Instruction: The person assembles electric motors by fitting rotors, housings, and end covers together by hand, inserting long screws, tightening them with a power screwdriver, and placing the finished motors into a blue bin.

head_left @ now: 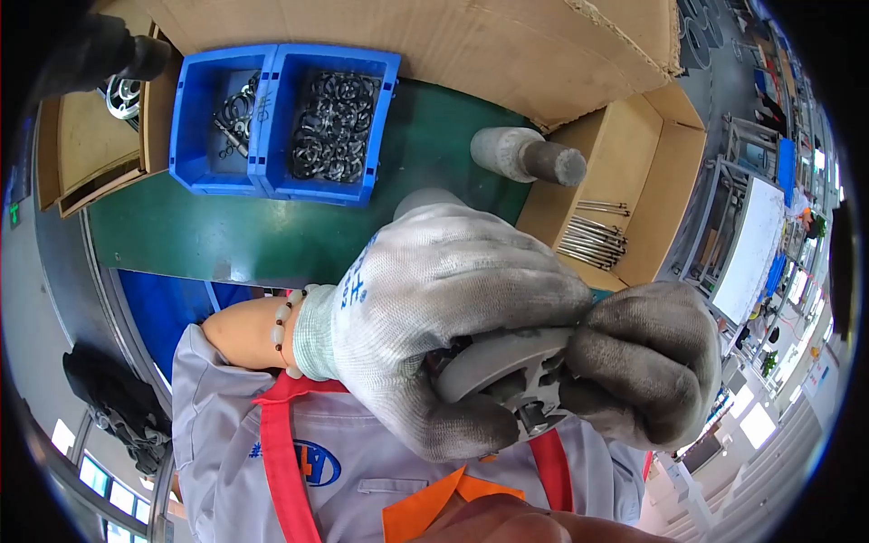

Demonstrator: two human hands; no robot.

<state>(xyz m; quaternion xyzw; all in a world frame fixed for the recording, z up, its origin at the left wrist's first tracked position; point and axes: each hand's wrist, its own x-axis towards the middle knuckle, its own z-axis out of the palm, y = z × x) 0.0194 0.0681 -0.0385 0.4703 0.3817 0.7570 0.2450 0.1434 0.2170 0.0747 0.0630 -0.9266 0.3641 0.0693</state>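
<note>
My left hand (462, 281), in a white knit glove with grey-stained fingers, is closed around a grey metal part (507, 362) with a curved rim and a spoked-looking centre. It is held in front of my chest, above the near edge of the green table (226, 240). From the other side, my right hand (647, 362), in a darkly soiled glove, has its fingers curled against the same part. Both hands hide much of it, so its exact kind cannot be made out. A small shiny piece (536, 416) shows at its lower side.
Two joined blue bins (269, 118) hold metal rings and small parts. A thick grey cylindrical post (525, 156) stands beside a cardboard box (661, 172) with several metal rods (593, 240). Large cardboard (434, 45) stands behind. Another box (86, 154) holds a silver wheel-like part (124, 98).
</note>
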